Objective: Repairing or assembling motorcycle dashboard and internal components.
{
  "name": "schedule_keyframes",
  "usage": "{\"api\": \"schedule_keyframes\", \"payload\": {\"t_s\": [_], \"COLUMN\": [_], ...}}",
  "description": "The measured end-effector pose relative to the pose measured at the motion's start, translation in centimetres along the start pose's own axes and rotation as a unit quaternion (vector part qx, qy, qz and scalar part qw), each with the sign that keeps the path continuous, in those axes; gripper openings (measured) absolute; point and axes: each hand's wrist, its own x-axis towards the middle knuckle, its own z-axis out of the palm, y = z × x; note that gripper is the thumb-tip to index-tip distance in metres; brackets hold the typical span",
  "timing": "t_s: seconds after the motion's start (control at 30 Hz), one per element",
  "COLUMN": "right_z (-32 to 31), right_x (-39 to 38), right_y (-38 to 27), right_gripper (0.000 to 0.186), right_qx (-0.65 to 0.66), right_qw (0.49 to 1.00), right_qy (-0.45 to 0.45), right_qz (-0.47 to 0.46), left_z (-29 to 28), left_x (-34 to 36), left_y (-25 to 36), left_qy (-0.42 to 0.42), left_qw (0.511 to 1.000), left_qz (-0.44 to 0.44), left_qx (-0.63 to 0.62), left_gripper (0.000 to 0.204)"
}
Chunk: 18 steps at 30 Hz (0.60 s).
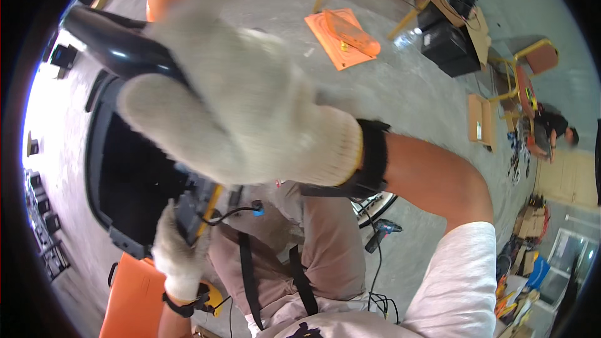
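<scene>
My right hand [250, 106], in a cream knit glove, is raised close and large in front of me, its fingertips blurred. A glossy black curved bar [125, 53] runs between its thumb and fingers, and the hand appears closed round it. Below the bar is a big black hollow shell [134, 156] with a raised rim; I cannot tell what it belongs to. My left hand [178, 253], gloved too, grips a black part with a yellow edge [199, 213] at the shell's near right side. Its fingertips are partly hidden. A black strap sits on each wrist.
An orange seat or panel [128, 300] is at lower left. A cordless drill [382, 233] and cables lie by my right leg. Orange sheets [344, 40], a black box [447, 44] and chairs are farther off. Another person [554, 128] is at far right.
</scene>
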Motion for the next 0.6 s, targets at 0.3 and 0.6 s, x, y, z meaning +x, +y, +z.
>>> {"api": "schedule_keyframes", "payload": {"t_s": [0.3,0.6], "right_z": [-13.4,-22.5], "right_x": [-19.8,-62.2], "right_y": [0.0,0.8], "right_gripper": [0.01,0.042], "right_qx": [-0.2,-0.285], "right_qw": [0.957,0.622], "right_qy": [-0.145,-0.056], "right_qz": [0.149,0.727], "left_z": [1.1,1.2], "left_x": [-0.8,-0.8], "left_y": [1.0,1.5], "left_qy": [0.065,0.076], "left_qw": [0.988,0.982], "left_qz": [-0.067,-0.062], "left_qx": [0.12,0.159], "left_gripper": [0.082,0.075]}}
